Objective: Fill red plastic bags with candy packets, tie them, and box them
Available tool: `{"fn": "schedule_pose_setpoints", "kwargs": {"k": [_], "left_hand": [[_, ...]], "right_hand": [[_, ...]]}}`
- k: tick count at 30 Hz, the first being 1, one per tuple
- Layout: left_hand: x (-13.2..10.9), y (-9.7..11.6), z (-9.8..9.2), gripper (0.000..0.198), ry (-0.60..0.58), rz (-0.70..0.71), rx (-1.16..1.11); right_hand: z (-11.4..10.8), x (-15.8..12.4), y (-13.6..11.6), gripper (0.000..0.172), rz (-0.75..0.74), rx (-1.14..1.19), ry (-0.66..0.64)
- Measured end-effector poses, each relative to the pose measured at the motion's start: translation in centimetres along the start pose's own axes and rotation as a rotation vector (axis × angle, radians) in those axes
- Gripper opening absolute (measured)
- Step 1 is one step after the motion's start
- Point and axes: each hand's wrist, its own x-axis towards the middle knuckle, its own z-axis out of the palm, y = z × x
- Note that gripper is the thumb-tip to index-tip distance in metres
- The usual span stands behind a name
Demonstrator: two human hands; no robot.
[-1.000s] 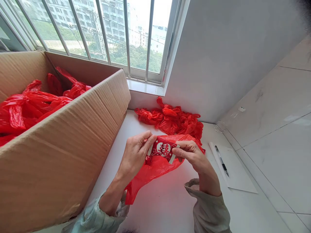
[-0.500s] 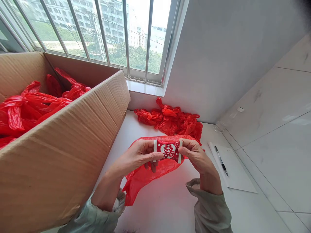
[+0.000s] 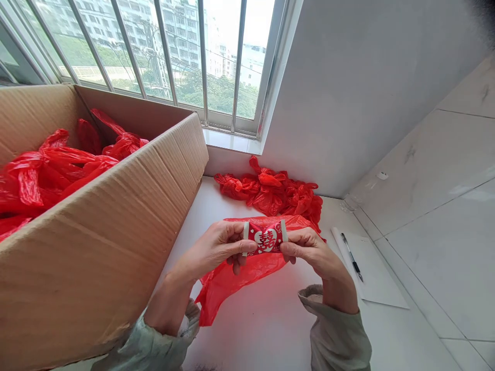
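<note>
A small wrapped candy [image 3: 266,238], red with white crimped ends and a white heart bearing a red character, is stretched between my two hands. My left hand [image 3: 222,246] pinches its left end, thumb in front and fingers behind. At the lower right corner, my right hand [image 3: 309,250] grips it between thumb and fingers. Beneath and behind the hands a red plastic bag [image 3: 228,288] lies spread on the white table [image 3: 266,330]. Whether the bag holds anything is hidden.
An open cardboard box [image 3: 116,226] with red plastic bags [image 3: 58,165] inside stands to the left. Crumpled red bags [image 3: 274,188] are heaped against the wall. On the right are a pen [image 3: 352,257] on white paper [image 3: 381,278] and a clear bottle [image 3: 361,193].
My right hand has slid down from the candy's upper right edge to its lower right corner. The candy has tilted slightly, its right end higher. My left hand keeps its hold.
</note>
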Motion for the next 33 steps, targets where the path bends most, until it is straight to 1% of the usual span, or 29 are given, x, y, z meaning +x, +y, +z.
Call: {"fn": "schedule_pose_setpoints", "kwargs": {"k": [5, 9, 12, 16, 18, 22, 26, 28, 30, 33], "left_hand": [[-0.1, -0.1, -0.3, 0.03, -0.042, -0.005, 0.037], [0.2, 0.1, -0.4, 0.028, -0.089, 0.077, 0.107], [0.4, 0.2, -0.2, 0.028, -0.068, 0.131, 0.133], [0.7, 0.1, 0.4, 0.035, -0.045, 0.127, 0.138], [0.7, 0.1, 0.7, 0.038, -0.044, 0.122, 0.136], [0.9, 0.0, 1.0, 0.038, -0.018, 0.136, 0.185], [0.9, -0.2, 0.9, 0.042, 0.057, 0.151, 0.194], [0.8, -0.1, 0.7, 0.039, 0.072, 0.147, 0.177], [0.6, 0.0, 0.5, 0.036, 0.077, 0.142, 0.162], [0.6, -0.1, 0.4, 0.036, 0.084, 0.123, 0.136]], "right_hand": [[-0.2, -0.2, 0.0, 0.038, -0.002, 0.003, -0.015], [-0.4, -0.5, 0.1, 0.034, 0.009, 0.012, -0.035], [-0.5, -0.8, 0.0, 0.032, 0.016, -0.017, -0.069], [-0.9, -1.1, 0.1, 0.029, 0.027, -0.045, -0.161], [-0.9, -1.0, 0.3, 0.031, 0.006, -0.024, -0.13], [-0.5, -0.7, 0.5, 0.036, -0.031, 0.036, -0.006], [0.0, -0.2, 0.4, 0.039, -0.066, -0.055, 0.091], [0.1, -0.1, 0.3, 0.04, -0.083, -0.092, 0.144], [0.1, 0.0, 0.1, 0.039, -0.092, -0.118, 0.168], [0.3, 0.2, 0.1, 0.04, -0.072, -0.114, 0.16]]}}
